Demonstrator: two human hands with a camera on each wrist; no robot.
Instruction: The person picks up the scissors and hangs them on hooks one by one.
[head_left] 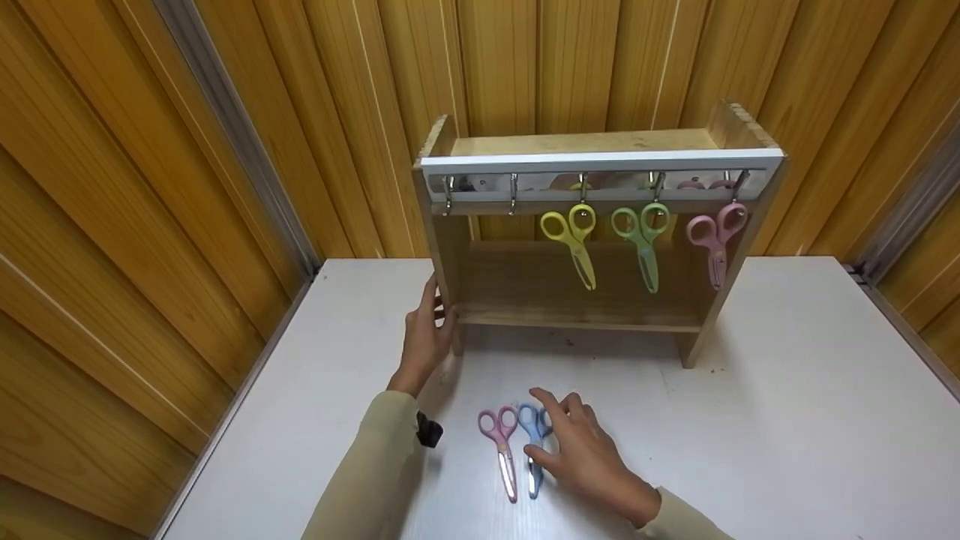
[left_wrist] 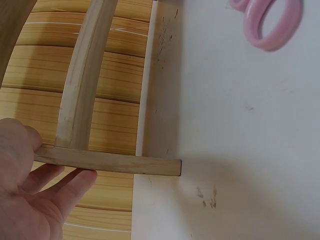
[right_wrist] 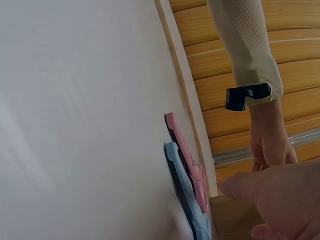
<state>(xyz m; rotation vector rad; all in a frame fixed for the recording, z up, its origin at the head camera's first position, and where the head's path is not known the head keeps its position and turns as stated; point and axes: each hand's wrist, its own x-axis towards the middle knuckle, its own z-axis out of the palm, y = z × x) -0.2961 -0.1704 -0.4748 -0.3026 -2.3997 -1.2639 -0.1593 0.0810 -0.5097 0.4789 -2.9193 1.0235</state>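
Observation:
A wooden rack (head_left: 577, 304) stands on the white table. My left hand (head_left: 426, 341) grips the edge of its left side panel (left_wrist: 112, 162), thumb on one side and fingers on the other. My right hand (head_left: 589, 454) hovers with spread fingers over the blue scissors (head_left: 531, 424), partly covering one handle loop. Close on their left lie pink scissors (head_left: 503, 448), blades toward me. From hooks on the rack's front bar hang yellow scissors (head_left: 574, 244), green scissors (head_left: 643, 240) and a second pair of pink scissors (head_left: 717, 244).
Two hooks at the bar's left, the outer hook (head_left: 448, 196) and the inner hook (head_left: 514, 193), hold nothing. Wood-plank walls (head_left: 225, 187) enclose the white table (head_left: 810, 420) behind and at both sides. A black device (head_left: 429, 430) is strapped to my left wrist.

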